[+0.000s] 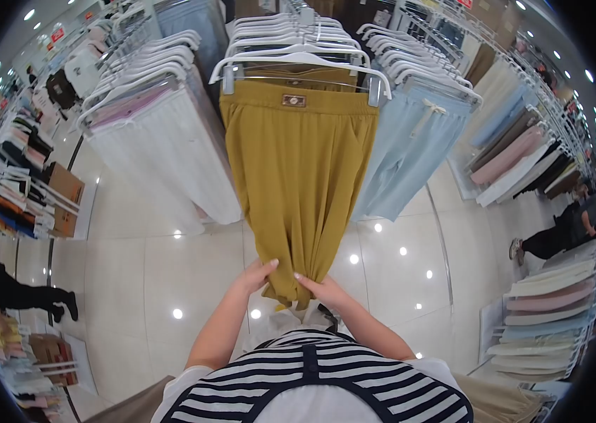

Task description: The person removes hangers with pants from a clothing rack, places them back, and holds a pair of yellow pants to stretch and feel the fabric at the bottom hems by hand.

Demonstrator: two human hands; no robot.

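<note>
Mustard-yellow trousers (298, 155) hang by the waistband from a white hanger (301, 58) at the front of a rack, with a small brown patch on the waistband. Near the lower end of the trousers, my left hand (259, 273) pinches the cloth at its left side, thumb on top. My right hand (320, 287) grips the cloth on the other side, a short way from my left hand. Between the hands the fabric is bunched into folds. The fingers behind the cloth are hidden.
White trousers (171, 155) hang at the left, light blue trousers (418, 141) at the right. Clothes racks line both sides. One person in dark clothes (16, 292) is at the far left, another (559, 229) at the right. Cardboard boxes (64, 194) stand under the left racks.
</note>
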